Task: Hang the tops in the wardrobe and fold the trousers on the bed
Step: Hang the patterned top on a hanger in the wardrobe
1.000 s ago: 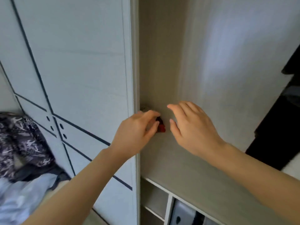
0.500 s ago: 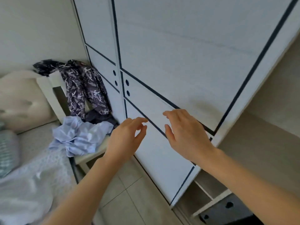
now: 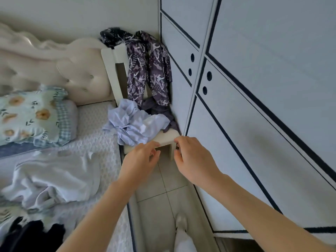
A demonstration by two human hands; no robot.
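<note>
1. Pale blue top [image 3: 134,124], cotton-looking and v. crumpled, heaped on the seat of the chair [image 3: 164,138] and spilling over the seat's bed-side edge. Judged to be the next top to hang.
2. Over chair's backrest: patterned purple garment [image 3: 149,70], thin, slick-looking fabric w/ white motifs, hanging in two long lobes down to the seat. Top or trousers: can't tell. At the seat's rear, under those ends: dark grey garment [image 3: 158,110], limp and bunched.
3. Left hand [image 3: 140,159] & right hand [image 3: 192,157] both just in front of chair's seat edge, close together. Fingers of each loosely curled, narrow gap to thumb, holding nothing. Contact w/ seat edge: can't tell.
4. Step in hand (judgement): reach for the blue top. To do it well:
   - go up & over the seat edge;
   - find collar or shoulder seams, not a mid-heap grab;
   - pinch w/ both hands, lift clear, shake out so it opens for a hanger;
   - watch the grey garment touching it, since it may drag along.
5. Chair: off-white painted wood, flat slats, square leg.
   - Right of chair: wardrobe door [image 3: 254,106], matte white panel, dark inlay lines, round holes.
   - Left of chair: bed [image 3: 94,120] w/ textured white cover, tufted cream headboard [image 3: 78,70], floral pillow [image 3: 34,115].
   - Further from chair on the bed: rumpled white fabric [image 3: 58,179], then a black garment [image 3: 31,235].
</note>
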